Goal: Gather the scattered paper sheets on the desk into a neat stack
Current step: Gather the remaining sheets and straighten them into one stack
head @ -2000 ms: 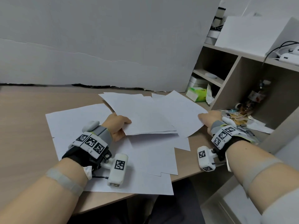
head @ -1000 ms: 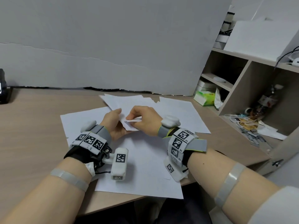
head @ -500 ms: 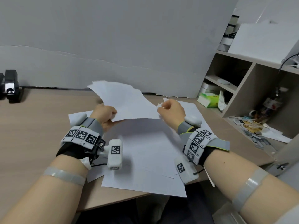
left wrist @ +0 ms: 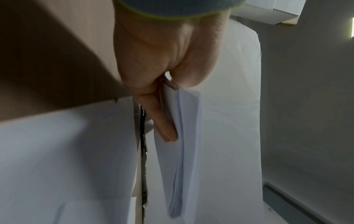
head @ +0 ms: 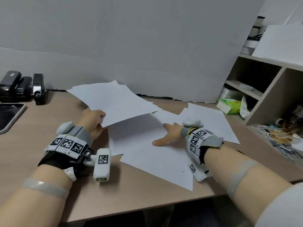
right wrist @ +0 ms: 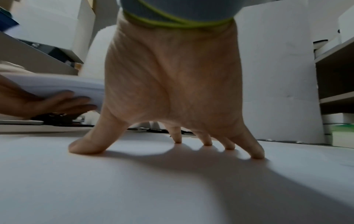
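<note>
Paper sheets: part-gathered bundle (head: pixel 114 102) held clear of the tabletop (head: pixel 32 145) by left hand (head: pixel 92 121), thumb above and fingers (left wrist: pixel 164 121) beneath pinching its near corner. Loose sheets (head: pixel 155 154) lie overlapped at centre and right. Right hand (head: pixel 170 134) flat, fingers spread, fingertips (right wrist: pixel 256 153) pressing the top loose sheet; it grasps nothing.

Judgement, step in hand: drag the pressed sheet toward the bundle. Keep fingertip pressure light and even so only the top sheet slides, then slip it under the lifted bundle and square the edges.

Containers: shelf unit (head: pixel 270 99) at right. Lower left compartment holds a green tissue pack (head: pixel 229 104); the right compartment holds small clutter too blurred to name.
</note>
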